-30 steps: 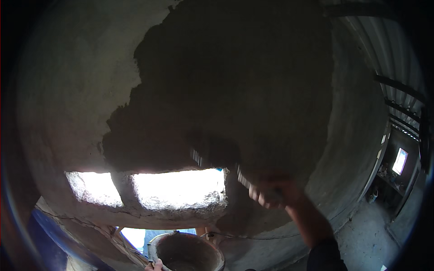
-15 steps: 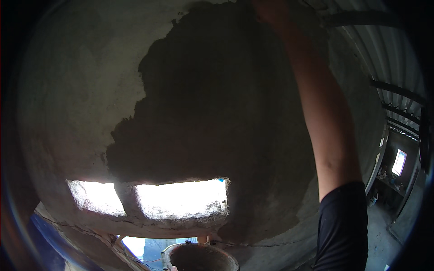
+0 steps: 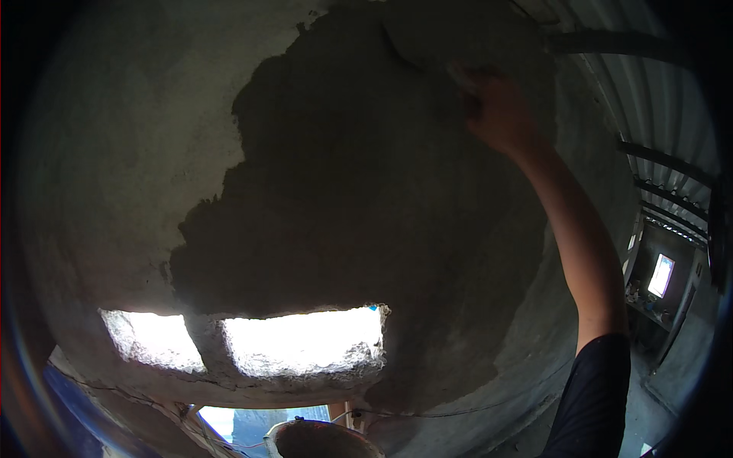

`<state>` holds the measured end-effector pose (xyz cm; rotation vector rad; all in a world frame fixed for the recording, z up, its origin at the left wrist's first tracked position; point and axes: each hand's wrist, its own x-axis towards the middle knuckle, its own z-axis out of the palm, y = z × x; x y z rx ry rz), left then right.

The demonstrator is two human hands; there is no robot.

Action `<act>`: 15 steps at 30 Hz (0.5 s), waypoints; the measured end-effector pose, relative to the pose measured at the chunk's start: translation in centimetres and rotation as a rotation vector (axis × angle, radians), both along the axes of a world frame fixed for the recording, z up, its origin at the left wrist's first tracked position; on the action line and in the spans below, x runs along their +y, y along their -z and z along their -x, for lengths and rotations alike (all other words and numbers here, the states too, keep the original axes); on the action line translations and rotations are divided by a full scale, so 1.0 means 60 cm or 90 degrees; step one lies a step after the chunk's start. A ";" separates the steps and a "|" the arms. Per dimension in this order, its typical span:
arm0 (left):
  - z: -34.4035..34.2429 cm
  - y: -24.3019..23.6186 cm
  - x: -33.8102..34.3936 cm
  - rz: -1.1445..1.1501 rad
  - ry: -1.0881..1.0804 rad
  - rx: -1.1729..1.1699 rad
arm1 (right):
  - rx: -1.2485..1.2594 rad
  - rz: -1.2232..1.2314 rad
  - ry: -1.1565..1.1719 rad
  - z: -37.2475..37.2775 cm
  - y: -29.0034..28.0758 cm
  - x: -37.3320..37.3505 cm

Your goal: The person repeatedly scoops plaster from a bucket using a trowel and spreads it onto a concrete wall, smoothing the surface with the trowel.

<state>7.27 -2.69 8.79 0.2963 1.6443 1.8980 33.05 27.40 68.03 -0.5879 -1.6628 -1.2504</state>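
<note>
Rough grey cement wall [image 3: 145, 191] fills most of the view; irregular dark, damp-looking coating patch [image 3: 359, 191] covers its middle. Patch's left outline reads unchanged over the last second. Two bright rectangular wall openings [image 3: 305, 343] sit below it.

Main change: bare right forearm [image 3: 573, 214], dark sleeve at the elbow. A second ago it was low beside the wider opening, half a second ago stretched to the top of frame; now slightly lower, elbow a bit bent. Judgement: the working zone is now the upper patch, not the strip by the opening.

Grey round bucket [image 3: 271, 439], at the bottom edge, is cut off more than before; contents not visible. Left hand's fingers showed at its rim earlier, now out of frame; can't tell its grip.

Right hand [image 3: 500, 111] is closed round a dark flat hand tool [image 3: 459, 75], probably a trowel, at the patch's upper right. Blade mostly lost in shadow; wall contact unconfirmed.
</note>
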 end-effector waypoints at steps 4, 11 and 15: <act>-0.004 -0.021 0.000 0.124 0.018 0.054 | 0.122 0.012 -0.154 0.012 -0.032 0.003; -0.017 -0.016 -0.007 0.128 0.061 0.113 | 0.299 0.193 -0.084 0.086 -0.219 -0.055; -0.019 0.018 -0.014 0.123 -0.024 0.096 | 0.173 0.094 -0.069 0.190 -0.214 -0.042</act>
